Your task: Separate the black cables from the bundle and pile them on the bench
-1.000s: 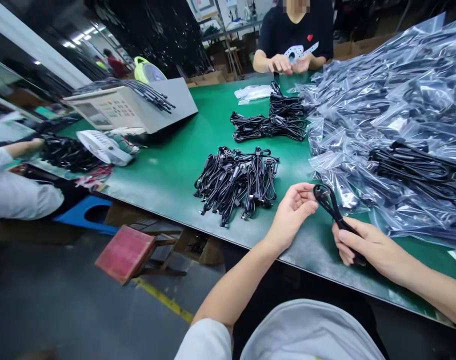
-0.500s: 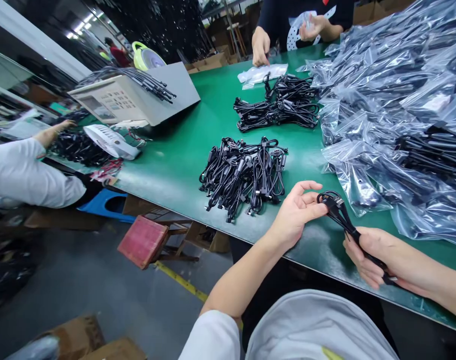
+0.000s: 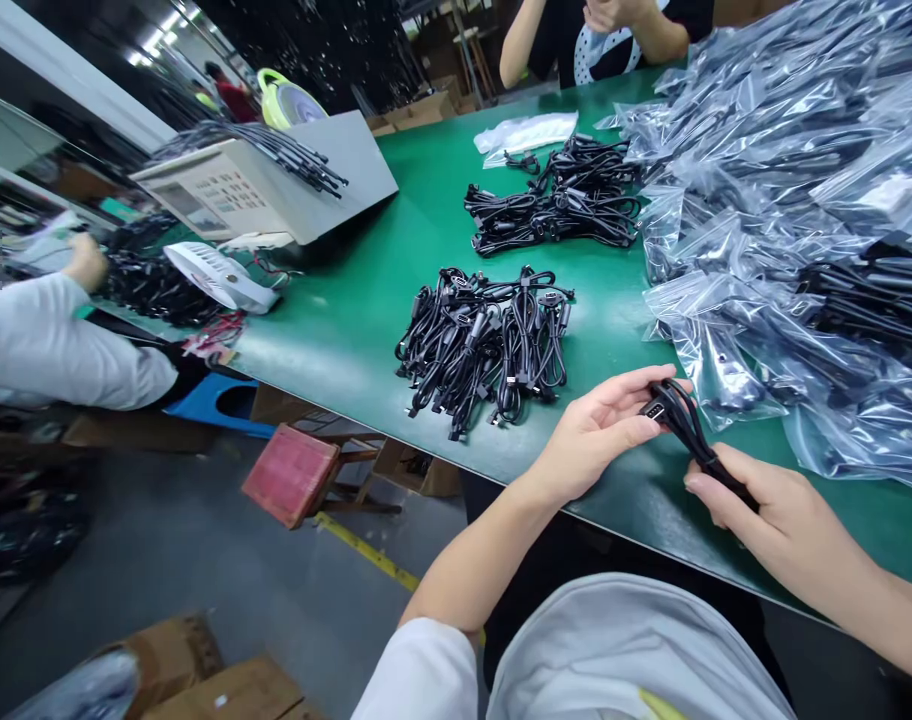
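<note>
A coiled black cable is held between my two hands above the front edge of the green table. My right hand wraps round its bundled lower part. At the looped upper end, my left hand has its thumb and fingers closed on the cable beside a connector. Left of my hands lies a pile of coiled black cables. Behind it sits a second group of cable bundles. To the right, a large heap of clear plastic bags holds more black cables.
Across the table a person's hands are raised, near a flat white bag. A beige machine and a white fan stand at the left, near another person's sleeve. A red-topped stool is below the table edge.
My right hand has turned over the cable, its back now upward. My left fingers have moved onto the connector end. Across the table, the other person's hand has lifted off the white bag.
</note>
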Motion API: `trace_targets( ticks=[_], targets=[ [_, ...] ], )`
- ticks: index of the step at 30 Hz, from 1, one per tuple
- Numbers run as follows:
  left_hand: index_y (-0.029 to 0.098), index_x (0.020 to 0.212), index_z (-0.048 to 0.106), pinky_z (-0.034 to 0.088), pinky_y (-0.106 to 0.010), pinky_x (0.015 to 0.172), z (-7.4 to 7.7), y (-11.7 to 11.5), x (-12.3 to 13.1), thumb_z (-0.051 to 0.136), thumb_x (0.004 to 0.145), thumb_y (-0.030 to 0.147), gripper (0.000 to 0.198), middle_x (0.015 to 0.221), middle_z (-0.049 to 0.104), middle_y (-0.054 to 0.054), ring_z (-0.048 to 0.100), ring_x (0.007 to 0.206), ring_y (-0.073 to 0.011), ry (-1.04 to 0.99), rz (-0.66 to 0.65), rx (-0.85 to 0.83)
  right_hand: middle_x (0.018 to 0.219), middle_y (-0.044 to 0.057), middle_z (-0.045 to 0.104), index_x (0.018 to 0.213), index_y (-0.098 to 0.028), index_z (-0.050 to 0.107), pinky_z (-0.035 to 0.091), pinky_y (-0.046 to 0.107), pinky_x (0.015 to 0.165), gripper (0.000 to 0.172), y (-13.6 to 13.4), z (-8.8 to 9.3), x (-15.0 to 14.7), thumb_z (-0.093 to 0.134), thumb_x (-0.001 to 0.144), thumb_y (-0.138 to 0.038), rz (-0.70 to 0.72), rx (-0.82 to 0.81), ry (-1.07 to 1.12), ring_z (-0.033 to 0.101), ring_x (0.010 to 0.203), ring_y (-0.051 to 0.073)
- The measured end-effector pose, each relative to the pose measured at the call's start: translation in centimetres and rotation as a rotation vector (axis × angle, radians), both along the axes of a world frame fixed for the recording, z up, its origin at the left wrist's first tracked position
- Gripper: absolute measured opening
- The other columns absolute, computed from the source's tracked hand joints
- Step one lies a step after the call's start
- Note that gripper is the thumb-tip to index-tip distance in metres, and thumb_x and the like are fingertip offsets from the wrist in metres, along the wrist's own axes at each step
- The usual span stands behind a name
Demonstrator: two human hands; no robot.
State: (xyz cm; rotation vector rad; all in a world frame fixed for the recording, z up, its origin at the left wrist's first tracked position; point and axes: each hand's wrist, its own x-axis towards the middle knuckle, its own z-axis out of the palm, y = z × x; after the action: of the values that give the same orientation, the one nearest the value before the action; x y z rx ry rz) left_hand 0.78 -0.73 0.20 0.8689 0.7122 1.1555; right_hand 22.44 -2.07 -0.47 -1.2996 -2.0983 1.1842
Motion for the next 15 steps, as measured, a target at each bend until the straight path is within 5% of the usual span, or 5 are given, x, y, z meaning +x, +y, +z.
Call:
trace_targets(
  ticks=[5,10,15],
  targets=[
    [0.026,0.136,0.067,0.046,-0.048,0.119,-0.1,-0.1,-0.1,0.082,0.085,0.038,0.055,0.142,0.069,-0.012,0.064,0.135,-0.0315,0.03,-0.024,0.018,0.063,-0.003,0.053,0.078,-0.025,0.058,0.037,0.031,0.057,0.041,0.0,-0.3,0.0,0.049,0.103,-0.057,0.014,-0.066,0.04,0.049,0.057,0.017],
    [0.023,0.136,0.066,0.048,-0.045,0.114,-0.5,-0.2,0.2,0.082,0.085,0.04,0.055,0.14,0.068,-0.013,0.064,0.13,-0.0294,0.117,-0.166,0.064,0.076,0.001,0.067,0.082,-0.023,0.068,0.047,0.031,0.068,0.044,1.4,0.5,-0.4,0.063,0.094,-0.065,0.017,-0.336,0.219,0.06,0.072,0.019],
    [0.023,0.131,0.061,0.056,-0.03,0.091,-0.7,-1.0,1.1,0.086,0.08,0.042,0.06,0.128,0.067,-0.011,0.067,0.107,-0.0186,0.349,-0.065,0.085,0.081,-0.001,0.069,0.089,-0.024,0.073,0.054,0.026,0.08,0.029,3.1,3.0,-0.4,0.066,0.098,-0.05,-0.242,-0.556,0.712,0.065,0.08,0.015]
  ],
)
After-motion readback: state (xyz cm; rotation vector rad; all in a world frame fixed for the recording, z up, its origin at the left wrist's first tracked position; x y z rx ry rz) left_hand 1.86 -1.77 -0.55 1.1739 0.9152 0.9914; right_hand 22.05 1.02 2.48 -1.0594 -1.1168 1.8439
